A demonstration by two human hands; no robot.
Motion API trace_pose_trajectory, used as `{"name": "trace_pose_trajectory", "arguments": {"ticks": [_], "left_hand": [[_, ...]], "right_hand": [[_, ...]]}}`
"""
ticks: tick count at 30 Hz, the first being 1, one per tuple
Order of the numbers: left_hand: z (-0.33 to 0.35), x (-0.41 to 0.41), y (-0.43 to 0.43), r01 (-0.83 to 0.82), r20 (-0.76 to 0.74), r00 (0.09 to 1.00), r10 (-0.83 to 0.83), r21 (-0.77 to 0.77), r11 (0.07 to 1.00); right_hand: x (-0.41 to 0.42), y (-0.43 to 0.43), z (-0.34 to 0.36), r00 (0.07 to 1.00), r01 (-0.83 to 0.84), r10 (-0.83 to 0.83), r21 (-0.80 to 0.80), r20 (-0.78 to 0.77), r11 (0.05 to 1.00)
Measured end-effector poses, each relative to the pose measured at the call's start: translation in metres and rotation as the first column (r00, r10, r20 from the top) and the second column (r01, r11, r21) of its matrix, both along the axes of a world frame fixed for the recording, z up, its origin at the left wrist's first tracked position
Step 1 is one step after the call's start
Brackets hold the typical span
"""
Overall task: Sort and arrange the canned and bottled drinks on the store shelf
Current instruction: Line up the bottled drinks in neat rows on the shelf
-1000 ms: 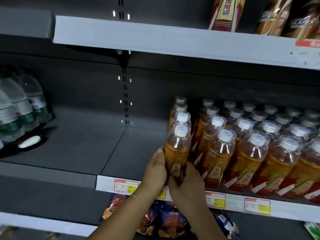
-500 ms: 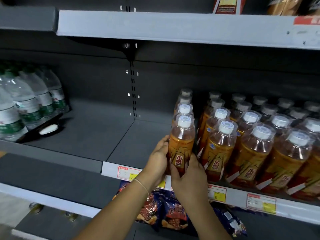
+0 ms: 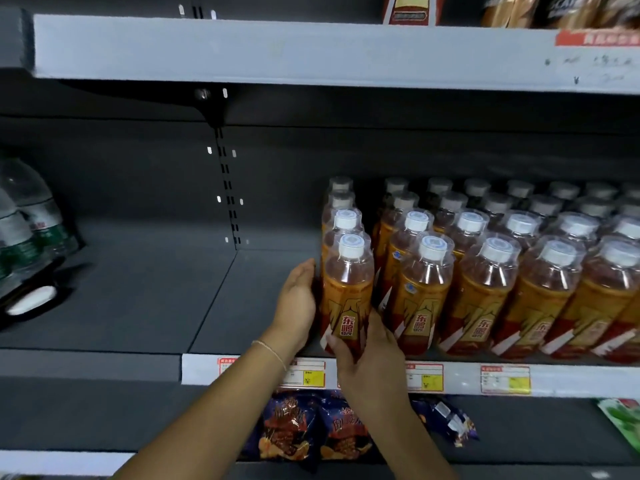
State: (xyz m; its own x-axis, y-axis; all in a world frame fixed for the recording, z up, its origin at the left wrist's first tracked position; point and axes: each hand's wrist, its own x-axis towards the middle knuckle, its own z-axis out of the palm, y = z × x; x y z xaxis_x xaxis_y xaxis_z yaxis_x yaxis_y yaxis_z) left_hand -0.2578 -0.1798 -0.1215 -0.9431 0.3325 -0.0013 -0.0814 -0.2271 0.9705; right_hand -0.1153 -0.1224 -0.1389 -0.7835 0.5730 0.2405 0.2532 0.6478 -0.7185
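Note:
Orange drink bottles with white caps and red-gold labels stand in rows on the right half of the grey shelf (image 3: 214, 306). The front bottle (image 3: 348, 292) of the leftmost row stands upright at the shelf's front edge. My left hand (image 3: 298, 303) lies flat against its left side, fingers straight and pointing up. My right hand (image 3: 370, 355) wraps round its lower front and right side, thumb across the label. The neighbouring front bottle (image 3: 420, 299) stands just right of it, close to my right hand.
Clear water bottles (image 3: 31, 223) with green labels stand at the far left of the same shelf, next to a white object (image 3: 31, 299). Price tags (image 3: 505, 379) line the shelf rail. Snack bags (image 3: 311, 427) lie on the shelf below. More drinks (image 3: 412, 8) stand above.
The view has shifted slightly. My left hand has straightened against the bottle's side, and my right hand has stayed round its base; the bottle stands in line with the front row.

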Motion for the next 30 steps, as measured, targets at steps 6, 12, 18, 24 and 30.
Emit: {"name": "trace_pose_trajectory", "arguments": {"ticks": [6,12,18,24,30], "left_hand": [[0.001,-0.054,0.028,0.163,0.055,0.984,-0.167,0.069,0.984],[0.012,-0.065,0.037,0.328,0.130,0.925,-0.357,0.204,0.923],[0.006,-0.067,0.040,0.379,0.127,0.901,-0.414,0.233,0.895],[0.006,-0.068,0.043,0.400,0.153,0.885,-0.440,0.237,0.886],[0.009,-0.070,0.049,0.407,0.193,0.859,-0.475,0.308,0.860]], "right_hand": [[0.008,0.008,-0.002,1.000,0.018,-0.019,0.078,0.016,0.997],[0.015,0.007,0.001,0.997,0.075,-0.075,0.272,-0.012,0.959],[0.009,0.002,-0.002,0.993,0.071,-0.093,0.246,0.079,0.967],[0.002,-0.002,-0.002,0.975,0.123,-0.166,0.267,0.147,0.956],[0.002,-0.002,-0.003,0.978,0.136,-0.170,0.246,0.122,0.960]]}}
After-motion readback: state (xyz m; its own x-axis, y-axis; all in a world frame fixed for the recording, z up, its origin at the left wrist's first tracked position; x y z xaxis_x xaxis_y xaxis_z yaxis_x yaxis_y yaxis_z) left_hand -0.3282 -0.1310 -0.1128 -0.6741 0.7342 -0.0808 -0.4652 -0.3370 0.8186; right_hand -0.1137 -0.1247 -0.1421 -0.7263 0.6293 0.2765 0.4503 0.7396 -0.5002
